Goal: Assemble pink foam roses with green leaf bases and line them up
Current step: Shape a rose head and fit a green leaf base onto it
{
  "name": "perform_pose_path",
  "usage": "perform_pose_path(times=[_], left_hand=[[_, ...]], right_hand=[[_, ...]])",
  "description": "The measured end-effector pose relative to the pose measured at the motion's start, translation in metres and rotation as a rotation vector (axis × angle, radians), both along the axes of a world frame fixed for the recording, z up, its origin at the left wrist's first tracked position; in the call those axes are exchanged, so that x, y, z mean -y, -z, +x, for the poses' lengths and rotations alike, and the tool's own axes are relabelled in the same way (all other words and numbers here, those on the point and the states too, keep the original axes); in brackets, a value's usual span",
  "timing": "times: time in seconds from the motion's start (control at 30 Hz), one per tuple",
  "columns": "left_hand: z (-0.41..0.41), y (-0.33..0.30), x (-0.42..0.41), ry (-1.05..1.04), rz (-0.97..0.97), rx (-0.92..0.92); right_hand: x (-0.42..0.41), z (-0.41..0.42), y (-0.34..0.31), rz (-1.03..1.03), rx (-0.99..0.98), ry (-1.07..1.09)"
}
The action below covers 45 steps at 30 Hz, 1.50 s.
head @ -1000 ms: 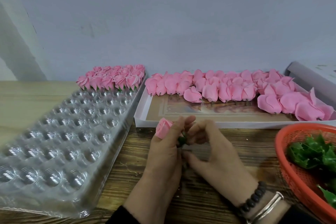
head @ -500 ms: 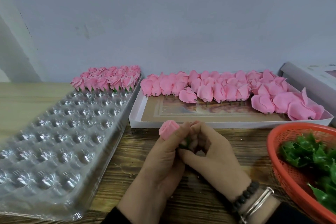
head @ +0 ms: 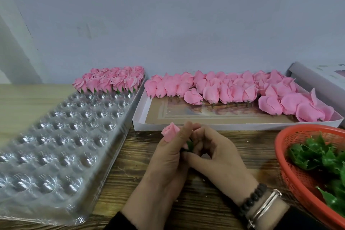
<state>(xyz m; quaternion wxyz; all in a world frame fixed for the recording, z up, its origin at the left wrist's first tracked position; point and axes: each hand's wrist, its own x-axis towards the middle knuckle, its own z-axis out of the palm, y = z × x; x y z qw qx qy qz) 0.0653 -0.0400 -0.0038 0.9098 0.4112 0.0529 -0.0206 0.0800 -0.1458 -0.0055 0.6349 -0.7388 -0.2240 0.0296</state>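
Note:
My left hand [head: 168,162] grips a pink foam rose [head: 170,133], bud pointing up and to the left. A green leaf base [head: 190,145] sits at the rose's bottom, between both hands. My right hand [head: 214,157] pinches that leaf base with curled fingers. Several finished roses with green bases [head: 110,80] stand in rows at the far end of the clear plastic cavity tray [head: 56,145]. Several bare pink roses [head: 233,91] lie in the white cardboard box [head: 186,127]. Green leaf bases [head: 321,157] fill the red mesh basket [head: 291,173] at right.
Both hands work over a dark wooden tabletop [head: 130,170] between the tray and the basket. A grey wall rises right behind the boxes. A pale box [head: 317,78] lies at the far right. My right wrist wears a bead bracelet and a metal bangle.
The rose has turned a little in my left hand, and my right fingers have shifted on the leaf base. The view has drifted slightly.

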Motion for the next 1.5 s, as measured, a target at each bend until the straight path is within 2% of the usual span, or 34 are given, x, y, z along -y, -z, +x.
perform_pose_path(times=[0.13, 0.23, 0.33, 0.47, 0.53, 0.63, 0.83, 0.97, 1.1, 1.3, 1.5], left_hand=[[-0.002, -0.001, -0.006, 0.097, 0.111, 0.04], [-0.003, -0.002, -0.004, 0.044, 0.179, 0.045], [-0.002, -0.002, -0.004, -0.142, 0.294, 0.117], [-0.001, 0.001, -0.011, -0.336, 0.846, 0.249], [-0.003, -0.001, -0.01, -0.303, 0.94, 0.299], [-0.005, -0.003, -0.005, -0.232, 0.951, 0.343], [-0.006, 0.0, -0.007, -0.147, 1.23, 0.342], [-0.006, 0.001, -0.006, -0.13, 1.113, 0.349], [-0.004, 0.002, -0.007, -0.134, 1.172, 0.225], [-0.006, 0.001, -0.004, -0.094, 1.143, 0.292], [-0.007, -0.001, -0.001, -0.1, 1.038, 0.263]], right_hand=[[0.008, 0.0, -0.009, 0.136, -0.212, -0.175], [0.01, 0.0, -0.009, 0.151, -0.28, -0.231], [0.007, 0.002, -0.007, 0.12, -0.143, -0.109], [0.011, 0.006, -0.005, 0.085, 0.135, 0.115], [0.014, 0.006, -0.006, -0.018, 0.282, 0.101], [0.014, 0.003, -0.011, -0.145, 0.403, 0.011], [0.017, 0.002, -0.016, -0.208, 0.402, -0.049], [0.016, 0.003, -0.015, -0.147, 0.372, 0.036], [0.018, 0.005, -0.017, -0.028, 0.281, 0.101], [0.017, 0.002, -0.02, -0.188, 0.418, -0.017], [0.017, -0.001, -0.023, -0.253, 0.546, -0.038]])
